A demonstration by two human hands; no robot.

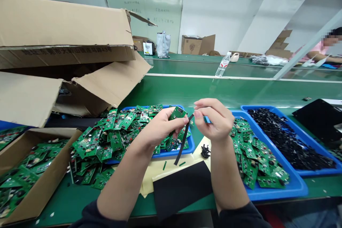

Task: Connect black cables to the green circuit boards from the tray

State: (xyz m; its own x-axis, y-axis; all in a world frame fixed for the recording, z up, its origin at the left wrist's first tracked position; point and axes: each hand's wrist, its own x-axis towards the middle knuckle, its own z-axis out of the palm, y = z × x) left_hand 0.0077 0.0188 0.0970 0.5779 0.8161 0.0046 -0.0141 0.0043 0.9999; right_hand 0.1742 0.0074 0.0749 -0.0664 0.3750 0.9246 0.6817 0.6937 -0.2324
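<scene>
My left hand (160, 127) grips a small green circuit board (177, 113) by its edges, with the thumb on top. A thin black foam strip (184, 139) hangs down from the board's edge, and my right hand (215, 119) pinches its upper end between thumb and fingertips. Under my hands lie a black foam sheet (181, 188) and yellowish backing paper (162, 171). Several small black plastic parts (205, 150) sit next to the paper. Heaped green boards fill a blue tray (181, 153) at left and another blue tray (278, 192) at right.
A cardboard box of green boards (34, 181) and a large open carton (64, 32) stand at left. A blue tray of black parts (301, 139) lies at right. Beyond the green conveyor bench (213, 91) are a water bottle (222, 65) and a co-worker (317, 51).
</scene>
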